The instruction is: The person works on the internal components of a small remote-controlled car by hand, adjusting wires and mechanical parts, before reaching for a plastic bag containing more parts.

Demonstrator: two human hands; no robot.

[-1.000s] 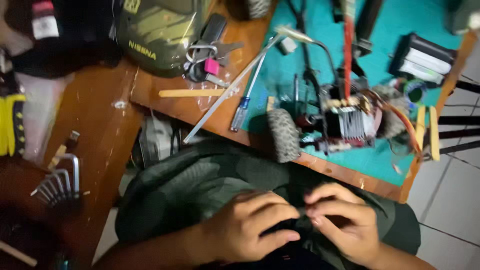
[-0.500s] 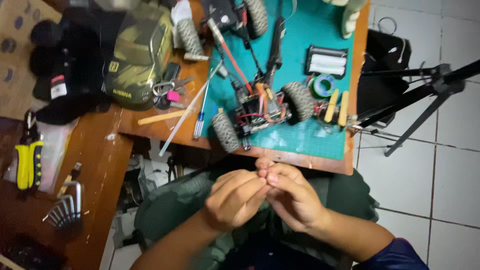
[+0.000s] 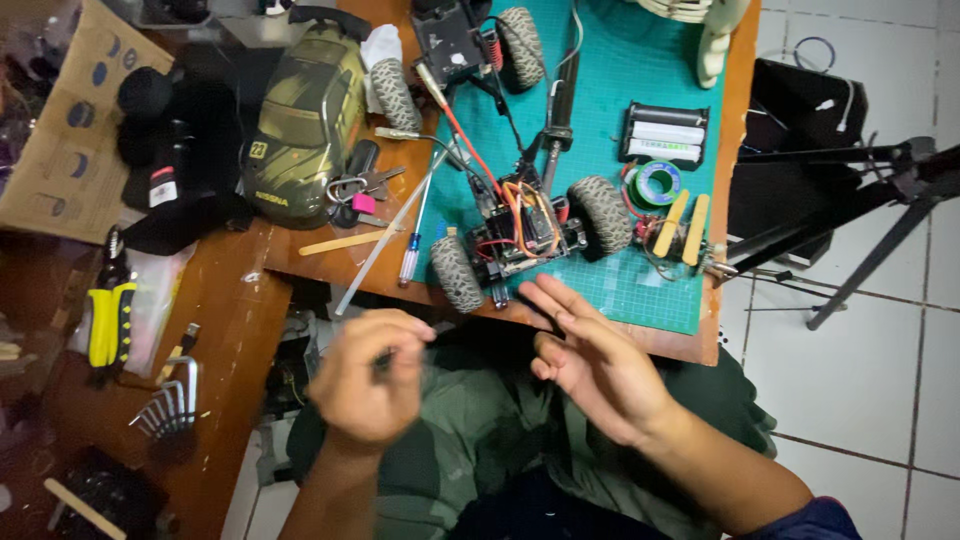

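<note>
Carefully now: your left hand (image 3: 372,385) hangs over your lap below the desk edge with its fingers curled shut, thumb to fingertips, seemingly pinching something too small to make out, so hold that pinch snug and low above your lap in case it slips. Your right hand (image 3: 600,375) is spread open and empty, its fingertips (image 3: 535,293) near the stripped radio-control car chassis with knobby grey tyres and orange wiring (image 3: 520,235) on the teal cutting mat (image 3: 640,290); approach it clear of those wires.
</note>
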